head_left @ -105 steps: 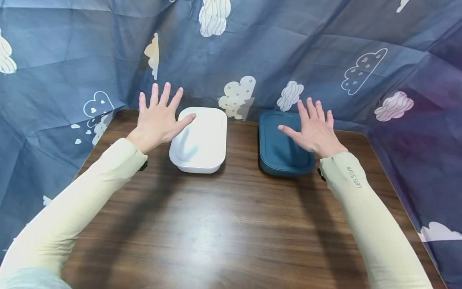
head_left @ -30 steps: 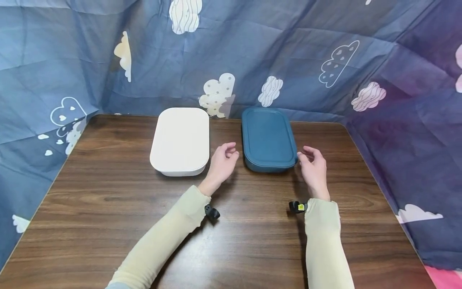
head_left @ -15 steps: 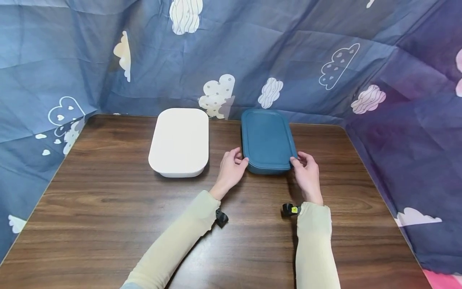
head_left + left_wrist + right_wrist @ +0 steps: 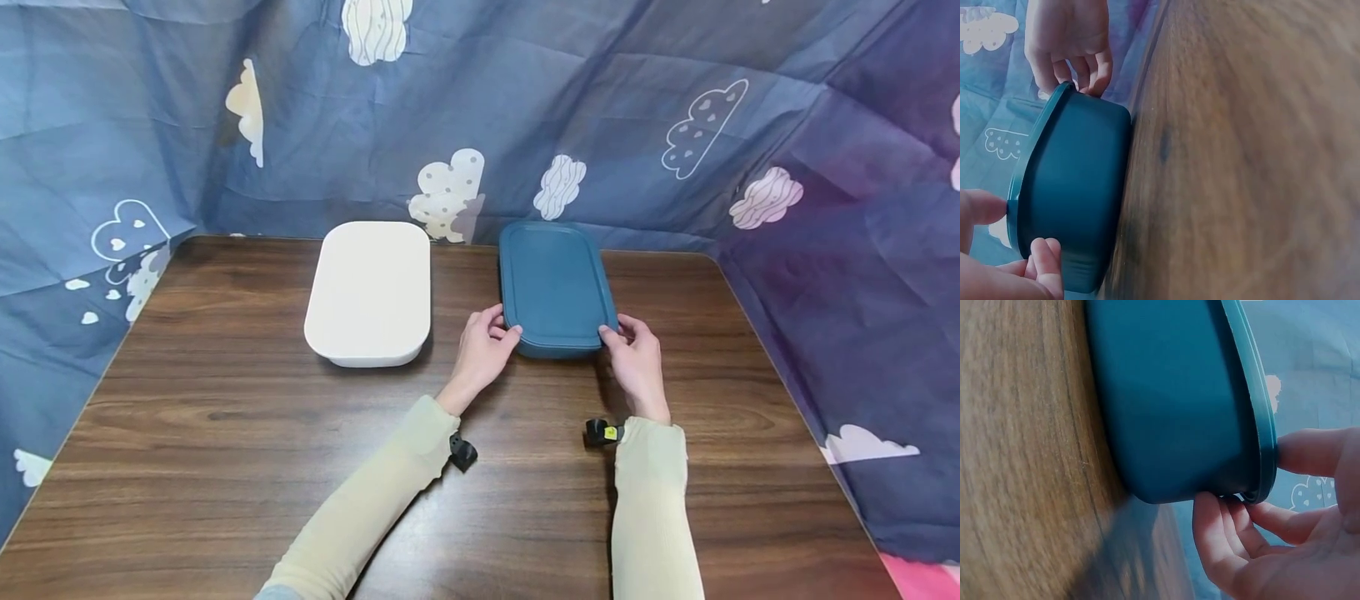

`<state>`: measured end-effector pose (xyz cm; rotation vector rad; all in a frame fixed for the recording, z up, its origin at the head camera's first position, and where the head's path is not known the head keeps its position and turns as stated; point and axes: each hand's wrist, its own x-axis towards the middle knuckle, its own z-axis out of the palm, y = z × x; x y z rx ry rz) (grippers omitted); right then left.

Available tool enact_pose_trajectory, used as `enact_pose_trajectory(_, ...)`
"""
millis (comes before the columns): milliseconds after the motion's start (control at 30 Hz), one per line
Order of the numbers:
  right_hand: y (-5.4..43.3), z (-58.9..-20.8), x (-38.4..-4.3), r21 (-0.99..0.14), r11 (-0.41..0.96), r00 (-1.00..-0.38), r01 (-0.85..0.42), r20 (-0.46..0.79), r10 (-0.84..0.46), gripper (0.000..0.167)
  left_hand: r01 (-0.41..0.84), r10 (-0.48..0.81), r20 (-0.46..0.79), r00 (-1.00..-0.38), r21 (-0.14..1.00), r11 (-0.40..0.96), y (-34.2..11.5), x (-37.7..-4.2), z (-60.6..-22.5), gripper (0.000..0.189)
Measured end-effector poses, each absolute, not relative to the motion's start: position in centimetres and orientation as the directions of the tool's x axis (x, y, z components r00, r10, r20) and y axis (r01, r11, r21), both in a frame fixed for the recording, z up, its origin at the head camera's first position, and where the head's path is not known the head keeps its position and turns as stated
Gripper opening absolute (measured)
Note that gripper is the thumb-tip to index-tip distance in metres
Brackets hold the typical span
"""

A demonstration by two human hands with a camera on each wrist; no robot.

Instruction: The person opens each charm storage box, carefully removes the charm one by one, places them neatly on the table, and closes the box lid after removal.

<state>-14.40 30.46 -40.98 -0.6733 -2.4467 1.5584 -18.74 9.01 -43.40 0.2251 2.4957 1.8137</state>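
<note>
A blue rectangular food container (image 4: 558,350) stands at the back of the table, its blue lid (image 4: 557,283) in place. My left hand (image 4: 480,350) holds the near left corner of the lid, its thumb (image 4: 985,206) on top and its fingers (image 4: 1046,265) curled under the rim against the side. At the near right corner, my right hand (image 4: 636,358) pinches the rim the same way, thumb (image 4: 1310,452) on top, fingertips (image 4: 1213,519) below. The container's base sits flat on the wood. What is inside cannot be seen.
A white lidded container (image 4: 369,292) stands to the left, apart from the blue one. Behind the wooden table (image 4: 225,400) hangs a blue cloth (image 4: 300,125) with cloud prints, close to both containers. Black wrist cameras (image 4: 462,452) stick out from the sleeves.
Both hands were spread open by the two containers, then came in beside the blue one. They have since closed on its lid's near corners. The containers have not visibly moved on the table.
</note>
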Motion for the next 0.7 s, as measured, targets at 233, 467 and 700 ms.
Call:
enact_pose_trajectory(233,30.34,-40.8,-14.47,-0.891,0.357,-0.89,0.281,-0.103,0.444,0.053,0.06,0.144,0.022,-0.989,0.962,0.265,8.84,-18.96,-43.4,0.05)
enact_pose_trajectory(467,30.28,-40.74,-14.53,-0.902,0.336,-0.893,0.272,-0.107,0.436,0.051,0.048,0.147,0.011,-0.989,0.969,0.244,8.66,-18.98,-43.23,0.049)
enact_pose_trajectory(700,30.66,-40.95,-14.51,-0.901,0.335,-0.889,0.277,-0.108,0.444,0.049,0.069,0.162,0.028,-0.986,0.966,0.248,8.74,-19.08,-43.24,0.048)
